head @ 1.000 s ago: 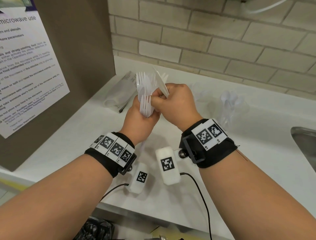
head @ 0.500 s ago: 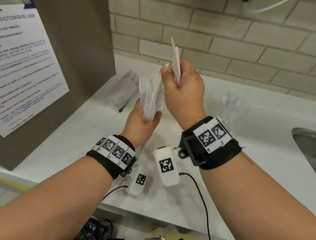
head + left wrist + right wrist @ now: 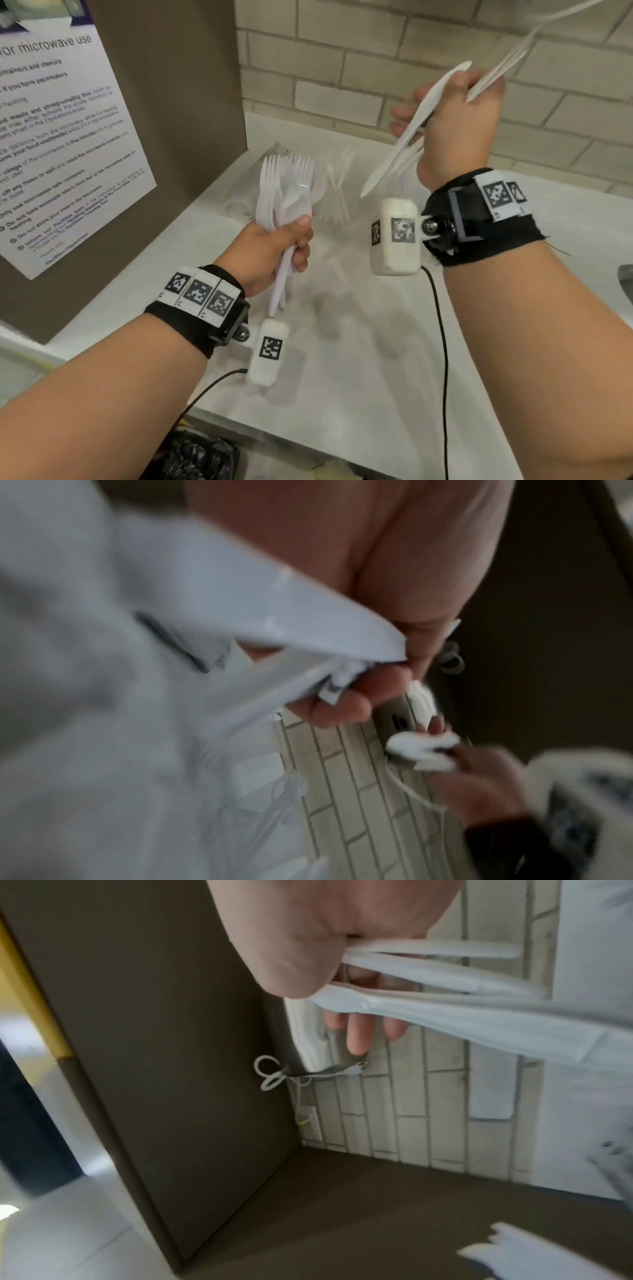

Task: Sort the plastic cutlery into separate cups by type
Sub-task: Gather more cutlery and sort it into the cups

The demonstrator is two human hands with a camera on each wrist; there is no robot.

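Note:
My left hand [image 3: 274, 246] grips a bundle of white plastic forks [image 3: 287, 181] by the handles, tines up, low over the white counter [image 3: 359, 359]. My right hand [image 3: 455, 123] is raised to the upper right and holds a few white knives [image 3: 407, 137] in its fist, blades slanting down-left. In the right wrist view the knives [image 3: 445, 988] cross under the palm with the fingers [image 3: 359, 1034] beyond them. The left wrist view is blurred and shows fork handles [image 3: 222, 620] held by curled fingers [image 3: 342, 704]. A clear cup [image 3: 337, 192] holding forks stands behind, between the hands.
A brown panel with a microwave notice [image 3: 61, 137] walls the left side. The brick wall [image 3: 376, 51] closes the back. A clear plastic wrapper [image 3: 239, 202] lies at the back left of the counter. A sink edge [image 3: 627, 277] shows at the right.
My right hand has drawn the knives out of the bundle and carried them up and to the right. My left hand keeps the forks and has dropped a little.

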